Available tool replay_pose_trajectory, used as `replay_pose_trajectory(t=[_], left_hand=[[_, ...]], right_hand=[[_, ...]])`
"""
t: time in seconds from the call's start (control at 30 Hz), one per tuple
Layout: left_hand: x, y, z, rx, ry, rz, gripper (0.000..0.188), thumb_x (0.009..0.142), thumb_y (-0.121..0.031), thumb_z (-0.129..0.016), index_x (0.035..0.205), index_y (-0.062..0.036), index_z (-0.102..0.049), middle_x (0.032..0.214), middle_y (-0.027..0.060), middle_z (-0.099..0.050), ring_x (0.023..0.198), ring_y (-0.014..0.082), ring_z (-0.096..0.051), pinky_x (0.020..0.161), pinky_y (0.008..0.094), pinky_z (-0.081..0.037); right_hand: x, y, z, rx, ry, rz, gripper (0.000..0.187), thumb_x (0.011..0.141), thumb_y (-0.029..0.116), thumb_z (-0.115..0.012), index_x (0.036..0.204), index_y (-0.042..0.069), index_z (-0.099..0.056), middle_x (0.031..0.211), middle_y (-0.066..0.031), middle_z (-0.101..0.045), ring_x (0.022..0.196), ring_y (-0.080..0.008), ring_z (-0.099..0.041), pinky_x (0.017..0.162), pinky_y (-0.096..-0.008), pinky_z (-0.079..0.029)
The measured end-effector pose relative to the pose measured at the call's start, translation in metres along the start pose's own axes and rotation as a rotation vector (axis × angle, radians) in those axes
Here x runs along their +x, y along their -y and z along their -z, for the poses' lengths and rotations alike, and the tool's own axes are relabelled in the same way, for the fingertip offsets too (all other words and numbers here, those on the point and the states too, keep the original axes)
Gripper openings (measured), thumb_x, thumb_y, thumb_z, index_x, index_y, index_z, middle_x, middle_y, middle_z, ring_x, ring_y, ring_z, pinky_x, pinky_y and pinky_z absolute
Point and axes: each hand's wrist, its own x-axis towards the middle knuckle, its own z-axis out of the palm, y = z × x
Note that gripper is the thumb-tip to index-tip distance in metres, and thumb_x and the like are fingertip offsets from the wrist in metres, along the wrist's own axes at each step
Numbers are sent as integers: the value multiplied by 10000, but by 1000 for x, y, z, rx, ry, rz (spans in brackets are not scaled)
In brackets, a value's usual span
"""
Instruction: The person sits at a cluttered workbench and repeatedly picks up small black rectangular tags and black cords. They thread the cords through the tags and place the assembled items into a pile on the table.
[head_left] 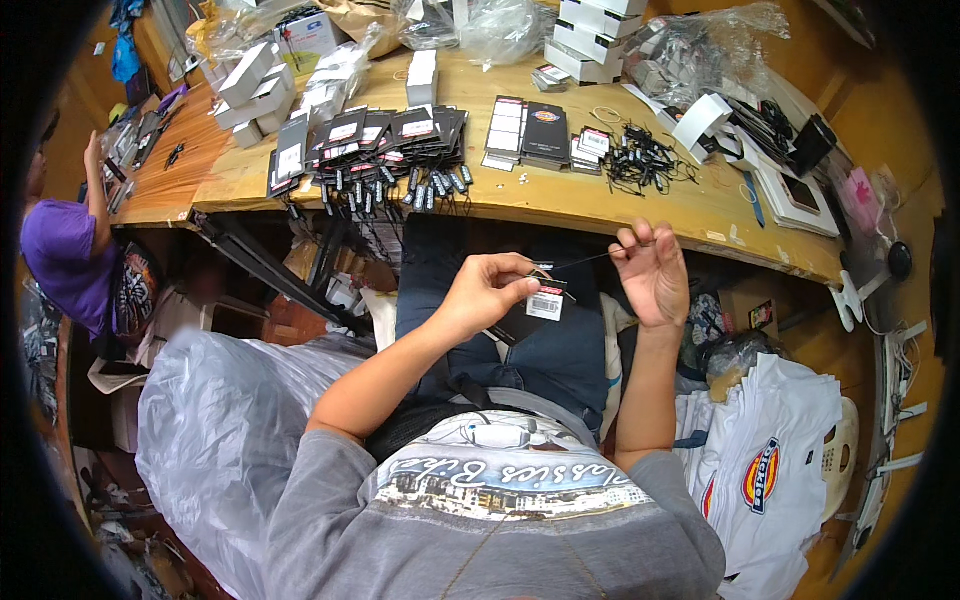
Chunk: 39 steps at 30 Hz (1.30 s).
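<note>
Over my lap, my left hand (485, 295) pinches a black hang tag (516, 325) with a smaller black-and-white barcode tag (546, 302) on top. A thin black string (590, 260) runs from the tags to my right hand (655, 280), which is raised to the right and has its fingertips closed on the string's end. On the table ahead lies a large heap of black hang tags (390, 140), their strings and small black tabs hanging over the front edge. To its right are a stack of black tags (545, 135), small white label tags (592, 143) and a tangle of black strings (650, 160).
White boxes stand at the left (250, 95) and back (590, 45) of the table. A phone (800, 194) rests at the right end. White shirts (765, 450) are piled at my right, a large plastic bag (220, 430) at my left. Another person in purple (70, 255) sits far left.
</note>
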Motion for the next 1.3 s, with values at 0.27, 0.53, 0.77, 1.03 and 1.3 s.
replay_pose_trajectory(t=[0.27, 0.53, 0.77, 1.03, 1.3], left_hand=[[6, 20, 7, -262, -68, -79, 35, 799, -35, -463, 769, -19, -456, 1066, 130, -491, 869, 124, -514, 765, 248, -425], [4, 14, -1, -460, -86, 7, 135, 821, -70, -440, 906, -45, -338, 916, 142, -538, 784, 183, -566, 675, 280, -476], [6, 21, -5, 30, -344, -257, 302, 684, 25, -609, 867, -47, -381, 727, 7, -462, 656, 59, -484, 572, 186, -418], [0, 15, -10, 309, -408, -430, 291, 650, 13, -652, 842, -12, -434, 715, 35, -515, 644, 66, -505, 569, 190, -423], [0, 19, -8, 533, -326, -699, 253, 652, 31, -624, 838, -13, -459, 692, 95, -553, 609, 172, -571, 527, 244, -446]], right_hand=[[-2, -11, -2, 90, -68, 71, 125, 749, 141, -569, 774, 23, -537, 710, -48, -507, 561, -106, -444, 520, -217, -398], [-29, -44, -20, -708, -152, -15, 128, 735, -15, -549, 854, -56, -570, 722, -115, -588, 612, -140, -571, 585, -222, -464], [-31, -64, -17, -901, -248, -37, 65, 696, -41, -587, 753, -42, -555, 700, -72, -571, 576, -90, -541, 516, -177, -433], [-32, -68, -10, -905, -200, 71, 57, 680, -23, -609, 686, -26, -553, 822, -44, -519, 601, -47, -495, 530, -151, -408], [-32, -68, -9, -734, -163, 18, 49, 705, -27, -578, 722, -32, -532, 844, -57, -527, 610, -53, -498, 535, -164, -412]])
